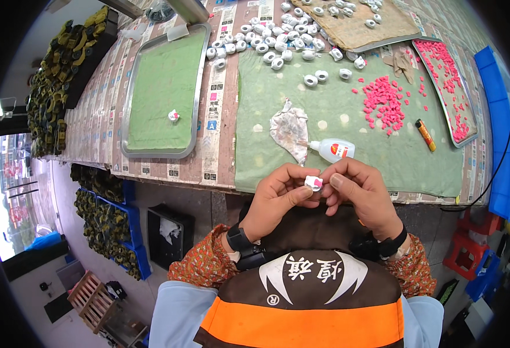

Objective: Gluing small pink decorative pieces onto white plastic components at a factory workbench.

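Evidently the left hand point(271, 200) pinches the white piece point(313, 182); right hand point(364, 190) beside, grip unclear.

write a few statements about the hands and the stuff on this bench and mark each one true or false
1. The left hand holds a small white piece with pink on it. True.
2. The squeeze bottle stands upright. False: it lies on its side.
3. One white-and-pink piece lies in the green-lined tray at left. True.
4. The heap of pink pieces is left of the stained white rag. False: it is to the right.
5. An orange-yellow stick lies on the green cloth. True.
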`<action>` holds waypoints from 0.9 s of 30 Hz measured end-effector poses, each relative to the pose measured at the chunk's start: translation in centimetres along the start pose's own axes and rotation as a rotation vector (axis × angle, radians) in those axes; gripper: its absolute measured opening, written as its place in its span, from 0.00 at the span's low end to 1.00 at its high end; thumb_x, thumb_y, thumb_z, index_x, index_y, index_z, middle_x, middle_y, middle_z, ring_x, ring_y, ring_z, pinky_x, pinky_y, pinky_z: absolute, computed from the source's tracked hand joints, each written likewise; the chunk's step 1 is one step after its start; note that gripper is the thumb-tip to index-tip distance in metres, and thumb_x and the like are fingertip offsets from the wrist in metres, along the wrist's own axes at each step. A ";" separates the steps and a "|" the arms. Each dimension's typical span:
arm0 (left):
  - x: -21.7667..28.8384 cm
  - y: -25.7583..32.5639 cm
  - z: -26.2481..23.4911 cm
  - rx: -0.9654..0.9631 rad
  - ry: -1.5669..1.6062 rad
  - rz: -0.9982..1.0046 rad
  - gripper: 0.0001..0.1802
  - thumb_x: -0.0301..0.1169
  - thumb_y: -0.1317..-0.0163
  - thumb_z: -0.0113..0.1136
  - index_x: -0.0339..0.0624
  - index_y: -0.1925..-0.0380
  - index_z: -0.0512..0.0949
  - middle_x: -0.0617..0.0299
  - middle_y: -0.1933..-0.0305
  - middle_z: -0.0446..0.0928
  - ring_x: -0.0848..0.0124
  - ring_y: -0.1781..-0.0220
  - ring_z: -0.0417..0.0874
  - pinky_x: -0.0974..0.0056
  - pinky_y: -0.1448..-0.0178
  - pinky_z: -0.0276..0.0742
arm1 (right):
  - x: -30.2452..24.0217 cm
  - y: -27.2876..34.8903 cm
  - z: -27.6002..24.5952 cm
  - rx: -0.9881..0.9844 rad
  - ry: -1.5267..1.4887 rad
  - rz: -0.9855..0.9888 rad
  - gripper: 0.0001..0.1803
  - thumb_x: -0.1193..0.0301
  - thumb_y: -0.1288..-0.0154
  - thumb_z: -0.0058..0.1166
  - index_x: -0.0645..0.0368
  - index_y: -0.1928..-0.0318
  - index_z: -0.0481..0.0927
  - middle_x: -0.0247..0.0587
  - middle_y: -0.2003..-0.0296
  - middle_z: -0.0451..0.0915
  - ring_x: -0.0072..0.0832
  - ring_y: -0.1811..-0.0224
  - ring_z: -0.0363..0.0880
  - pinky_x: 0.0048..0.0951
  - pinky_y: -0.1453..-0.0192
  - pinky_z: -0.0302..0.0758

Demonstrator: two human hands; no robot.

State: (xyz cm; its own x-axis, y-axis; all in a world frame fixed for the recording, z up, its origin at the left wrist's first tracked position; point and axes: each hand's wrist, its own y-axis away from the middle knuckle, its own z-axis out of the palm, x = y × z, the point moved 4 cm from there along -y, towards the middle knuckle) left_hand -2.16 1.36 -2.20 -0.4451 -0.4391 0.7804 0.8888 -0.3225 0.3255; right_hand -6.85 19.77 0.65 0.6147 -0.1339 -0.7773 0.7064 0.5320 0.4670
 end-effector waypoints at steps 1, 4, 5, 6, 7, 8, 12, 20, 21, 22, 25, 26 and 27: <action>0.0 0.1 0.0 0.004 0.000 0.000 0.18 0.24 0.25 0.58 0.36 0.38 0.73 0.58 0.45 0.80 0.71 0.47 0.85 0.64 0.42 0.86 | 0.1 0.0 0.0 -0.005 -0.005 0.001 0.08 0.73 0.23 0.55 0.65 0.50 0.80 0.35 0.62 0.83 0.18 0.65 0.82 0.23 0.63 0.84; 0.1 0.2 0.1 0.012 -0.009 0.005 0.17 0.24 0.25 0.58 0.36 0.38 0.73 0.58 0.45 0.80 0.71 0.46 0.85 0.65 0.42 0.85 | -0.2 0.0 0.3 0.004 0.064 -0.006 0.08 0.72 0.23 0.56 0.64 0.51 0.80 0.33 0.63 0.82 0.16 0.66 0.81 0.22 0.64 0.83; 0.2 0.2 0.2 0.013 -0.018 0.010 0.17 0.24 0.25 0.58 0.36 0.38 0.73 0.58 0.45 0.80 0.71 0.46 0.84 0.65 0.42 0.85 | -0.2 0.0 0.5 0.011 0.103 -0.023 0.08 0.71 0.23 0.57 0.64 0.52 0.80 0.33 0.64 0.82 0.15 0.66 0.80 0.21 0.65 0.82; 0.3 0.3 0.2 0.017 -0.029 0.016 0.18 0.24 0.25 0.58 0.36 0.38 0.73 0.58 0.45 0.80 0.72 0.46 0.84 0.65 0.42 0.85 | -0.2 0.0 0.7 0.015 0.140 -0.040 0.08 0.71 0.24 0.58 0.63 0.53 0.79 0.32 0.64 0.81 0.15 0.66 0.80 0.20 0.66 0.81; 0.3 0.3 0.3 0.015 -0.065 0.032 0.17 0.24 0.25 0.58 0.36 0.38 0.73 0.58 0.45 0.80 0.72 0.45 0.84 0.66 0.42 0.84 | -0.3 0.0 0.8 0.019 0.177 -0.058 0.08 0.70 0.24 0.59 0.63 0.54 0.79 0.31 0.65 0.81 0.14 0.66 0.79 0.20 0.67 0.81; 0.3 0.4 0.2 0.014 -0.101 0.050 0.17 0.23 0.25 0.58 0.35 0.38 0.74 0.58 0.45 0.80 0.73 0.45 0.84 0.66 0.42 0.84 | -0.3 -0.1 0.8 0.027 0.201 -0.068 0.08 0.70 0.25 0.59 0.62 0.55 0.79 0.31 0.65 0.80 0.13 0.66 0.79 0.19 0.67 0.80; 0.4 0.6 0.2 0.047 -0.237 0.154 0.16 0.23 0.26 0.59 0.34 0.40 0.75 0.58 0.45 0.80 0.75 0.44 0.83 0.68 0.42 0.82 | -0.1 -0.3 1.2 0.061 0.280 -0.112 0.07 0.71 0.26 0.60 0.61 0.56 0.77 0.30 0.66 0.79 0.12 0.67 0.77 0.18 0.70 0.77; 2.9 1.1 -0.1 0.069 -0.410 0.142 0.17 0.22 0.26 0.58 0.33 0.40 0.74 0.58 0.44 0.79 0.75 0.46 0.84 0.69 0.41 0.81 | -0.8 -0.5 2.6 0.077 0.415 -0.220 0.07 0.72 0.24 0.56 0.61 0.57 0.73 0.31 0.69 0.78 0.11 0.72 0.73 0.17 0.72 0.73; 3.7 1.2 -0.3 0.087 -0.423 0.145 0.17 0.22 0.26 0.58 0.34 0.40 0.75 0.59 0.44 0.79 0.76 0.47 0.84 0.69 0.42 0.81 | -1.0 -0.5 2.8 0.059 0.440 -0.248 0.06 0.72 0.23 0.55 0.61 0.56 0.75 0.31 0.68 0.78 0.11 0.72 0.73 0.18 0.72 0.72; 4.7 1.4 -0.5 0.104 -0.436 0.146 0.17 0.22 0.27 0.59 0.35 0.40 0.75 0.60 0.45 0.79 0.77 0.48 0.83 0.69 0.43 0.81 | -1.1 -0.5 2.7 0.068 0.432 -0.254 0.06 0.72 0.23 0.55 0.61 0.55 0.75 0.31 0.68 0.78 0.11 0.72 0.73 0.18 0.71 0.73; 8.1 1.7 -5.5 0.355 -0.647 0.300 0.16 0.23 0.29 0.60 0.40 0.42 0.77 0.68 0.52 0.78 0.81 0.52 0.77 0.72 0.46 0.76 | -0.9 0.0 1.8 0.118 0.381 -0.267 0.06 0.72 0.23 0.54 0.61 0.52 0.77 0.31 0.65 0.78 0.11 0.71 0.73 0.18 0.69 0.74; 9.4 1.9 -7.8 0.456 -0.752 0.368 0.16 0.23 0.30 0.60 0.41 0.43 0.78 0.69 0.53 0.79 0.81 0.55 0.76 0.73 0.49 0.75 | -0.9 0.0 1.2 0.148 0.373 -0.273 0.06 0.72 0.23 0.54 0.61 0.52 0.77 0.30 0.65 0.78 0.11 0.70 0.73 0.18 0.69 0.74; 10.4 2.7 -10.4 0.565 -0.734 0.379 0.15 0.25 0.31 0.62 0.41 0.45 0.79 0.69 0.54 0.79 0.82 0.58 0.74 0.73 0.53 0.74 | -1.2 0.2 0.6 0.169 0.358 -0.276 0.06 0.72 0.23 0.53 0.61 0.52 0.77 0.30 0.65 0.77 0.11 0.70 0.72 0.18 0.69 0.74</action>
State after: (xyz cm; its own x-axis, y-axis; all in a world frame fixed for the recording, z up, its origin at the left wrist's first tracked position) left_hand -5.53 -12.79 1.20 -0.1140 0.2576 0.9595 0.9642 0.2615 0.0443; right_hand -7.21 19.52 1.95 0.2576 0.0615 -0.9643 0.8914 0.3700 0.2617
